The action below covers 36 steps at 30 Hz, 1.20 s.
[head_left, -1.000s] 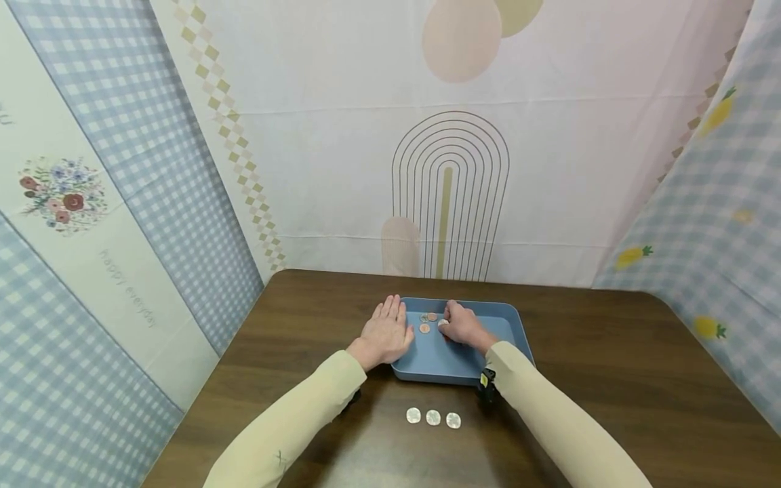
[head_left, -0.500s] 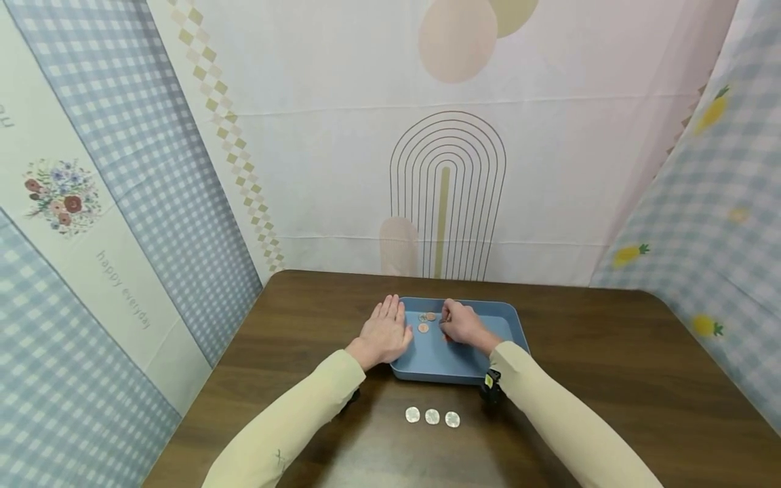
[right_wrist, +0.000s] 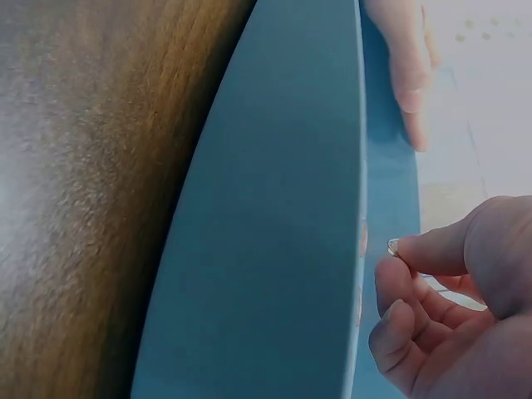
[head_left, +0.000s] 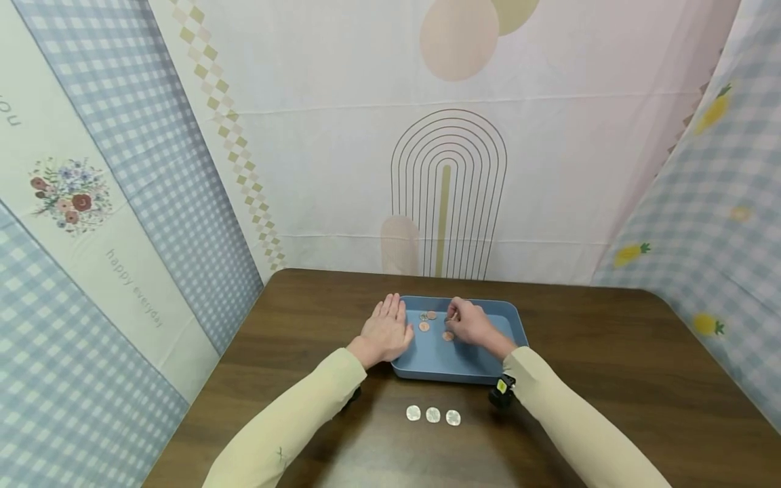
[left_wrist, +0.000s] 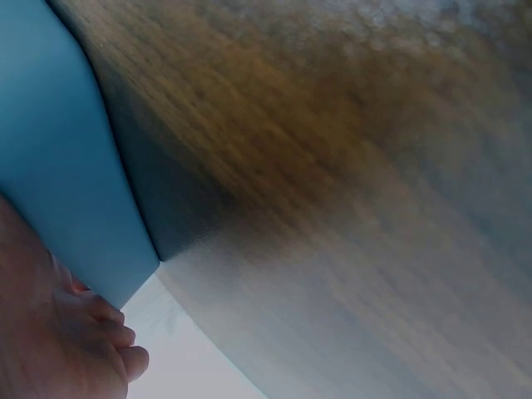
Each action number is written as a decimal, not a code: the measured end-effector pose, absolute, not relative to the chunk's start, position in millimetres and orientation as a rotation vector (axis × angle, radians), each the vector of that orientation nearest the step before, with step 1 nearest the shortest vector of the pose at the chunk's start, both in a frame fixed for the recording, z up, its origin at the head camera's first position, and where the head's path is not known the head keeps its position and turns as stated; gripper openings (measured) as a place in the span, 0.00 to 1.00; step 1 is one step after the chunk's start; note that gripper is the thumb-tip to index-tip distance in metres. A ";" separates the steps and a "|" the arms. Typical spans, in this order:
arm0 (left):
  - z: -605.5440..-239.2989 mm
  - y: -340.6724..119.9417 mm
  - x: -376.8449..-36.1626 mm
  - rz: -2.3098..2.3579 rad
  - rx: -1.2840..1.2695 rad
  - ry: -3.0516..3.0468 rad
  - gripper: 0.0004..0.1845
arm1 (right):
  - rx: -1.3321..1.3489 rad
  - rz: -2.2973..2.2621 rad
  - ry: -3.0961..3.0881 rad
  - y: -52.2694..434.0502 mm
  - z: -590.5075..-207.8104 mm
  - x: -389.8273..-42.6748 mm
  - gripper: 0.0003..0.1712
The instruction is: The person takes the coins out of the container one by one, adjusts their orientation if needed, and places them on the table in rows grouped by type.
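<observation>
My left hand (head_left: 384, 330) rests with straight fingers on the left rim of a blue tray (head_left: 445, 362). Over the tray my right hand (head_left: 472, 323) pinches a silver coin (right_wrist: 393, 247) between thumb and fingertip, as the right wrist view shows. Just below that hand a copper coin (head_left: 448, 336) lies on the tray floor. Farther left in the tray are another copper coin (head_left: 424, 327), a third copper coin (head_left: 432, 316) near the back, and a silver-looking coin (head_left: 424, 316) beside it. The left wrist view shows the tray's outer wall (left_wrist: 75, 158) and part of my left hand (left_wrist: 62, 341).
Three silver coins lie in a row on the brown table (head_left: 317, 312) in front of the tray: a left one (head_left: 413, 413), a middle one (head_left: 433, 415) and a right one (head_left: 453, 417). Patterned cloth (head_left: 342, 169) hangs behind the table and at both sides.
My right hand has picked up the silver coin from the tray floor and moved slightly right, uncovering the copper coin beneath. My left hand has stayed in place.
</observation>
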<state>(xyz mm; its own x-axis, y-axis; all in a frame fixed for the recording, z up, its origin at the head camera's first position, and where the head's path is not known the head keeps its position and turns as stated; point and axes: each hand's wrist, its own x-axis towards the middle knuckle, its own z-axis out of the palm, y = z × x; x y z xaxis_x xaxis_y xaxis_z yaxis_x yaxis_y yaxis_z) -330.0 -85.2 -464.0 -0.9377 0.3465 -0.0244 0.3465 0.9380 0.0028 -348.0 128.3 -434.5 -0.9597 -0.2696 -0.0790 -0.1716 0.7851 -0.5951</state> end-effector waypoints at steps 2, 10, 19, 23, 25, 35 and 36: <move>-464.6 -88.0 -326.9 -0.002 0.565 3.069 0.35 | -0.358 -0.916 2.843 128.6 -433.6 -340.9 0.04; -463.8 -93.2 -320.8 -0.006 0.591 3.057 0.35 | -0.385 -0.931 2.893 133.6 -430.8 -322.9 0.05; -462.9 -93.0 -320.1 -0.018 0.596 3.051 0.35 | -0.423 -0.959 2.812 136.5 -427.7 -310.3 0.03; -463.8 -93.5 -319.3 -0.039 0.595 3.056 0.35 | -0.454 -0.977 2.795 136.4 -426.5 -304.1 0.03; -463.9 -93.7 -319.4 -0.044 0.592 3.060 0.36 | -0.464 -0.974 2.799 136.0 -426.2 -301.9 0.03; -463.0 -93.4 -318.6 -0.031 0.592 3.058 0.36 | -0.450 -1.051 2.773 139.5 -423.9 -289.0 0.03; -462.7 -93.3 -318.4 -0.031 0.592 3.056 0.36 | -0.446 -1.061 2.768 140.2 -424.1 -288.0 0.04</move>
